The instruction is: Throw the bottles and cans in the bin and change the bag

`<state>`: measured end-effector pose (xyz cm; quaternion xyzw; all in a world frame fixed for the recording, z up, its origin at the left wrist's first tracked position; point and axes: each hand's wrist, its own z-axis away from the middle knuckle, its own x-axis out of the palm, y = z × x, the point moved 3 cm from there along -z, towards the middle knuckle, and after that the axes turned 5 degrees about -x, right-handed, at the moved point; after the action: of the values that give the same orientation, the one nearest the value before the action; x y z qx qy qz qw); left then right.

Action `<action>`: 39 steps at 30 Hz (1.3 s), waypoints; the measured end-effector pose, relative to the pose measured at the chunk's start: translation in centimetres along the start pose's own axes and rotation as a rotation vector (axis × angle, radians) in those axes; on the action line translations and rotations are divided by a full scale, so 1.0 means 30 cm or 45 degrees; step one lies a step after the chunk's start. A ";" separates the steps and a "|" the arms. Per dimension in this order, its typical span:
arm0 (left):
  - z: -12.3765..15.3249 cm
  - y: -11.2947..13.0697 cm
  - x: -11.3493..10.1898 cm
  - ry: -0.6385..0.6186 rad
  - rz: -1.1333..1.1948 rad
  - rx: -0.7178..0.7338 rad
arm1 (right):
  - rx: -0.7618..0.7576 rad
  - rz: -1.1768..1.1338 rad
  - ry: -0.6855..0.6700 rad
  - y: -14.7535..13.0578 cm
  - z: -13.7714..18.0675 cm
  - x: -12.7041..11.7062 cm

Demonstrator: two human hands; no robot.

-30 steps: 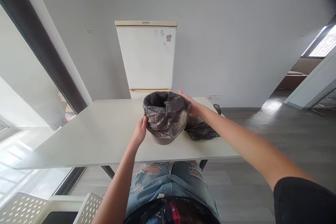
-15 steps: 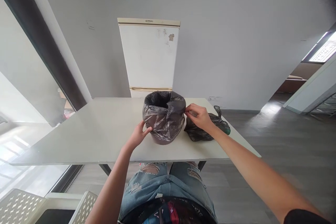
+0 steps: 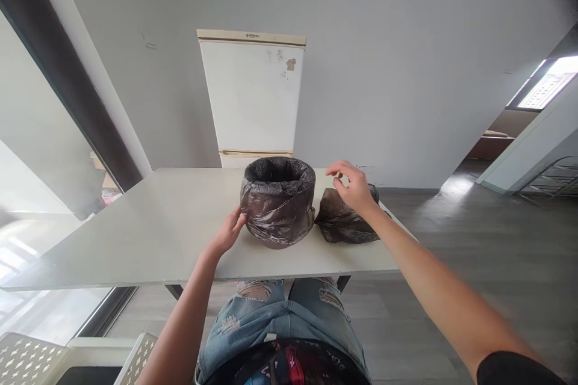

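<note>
- The left hand (image 3: 230,230) rests flat against the lined bin (image 3: 277,201), fingers wide, which keeps it steady on the table (image 3: 135,228).
- The right hand (image 3: 354,187) hovers over the dark bag (image 3: 345,225), fingers loose, holding nothing.

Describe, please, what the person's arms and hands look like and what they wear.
The left hand and right hand are bare, with no gloves, rings or watch showing. Both forearms are uncovered; a black sleeve covers the right upper arm.

One head-worn camera looks forward and down, close over the table (image 3: 149,222) and lined bin (image 3: 277,210)
</note>
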<state>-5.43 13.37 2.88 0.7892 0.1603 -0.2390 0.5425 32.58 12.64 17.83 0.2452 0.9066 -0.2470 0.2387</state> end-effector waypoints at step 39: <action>0.008 -0.115 0.035 0.249 -0.348 -0.105 | 0.153 0.771 -0.481 0.514 -0.176 -0.111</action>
<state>-6.38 14.39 -0.47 0.7566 0.3279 -0.2258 0.5188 42.15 26.22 18.61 0.4663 0.7166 -0.2589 0.4495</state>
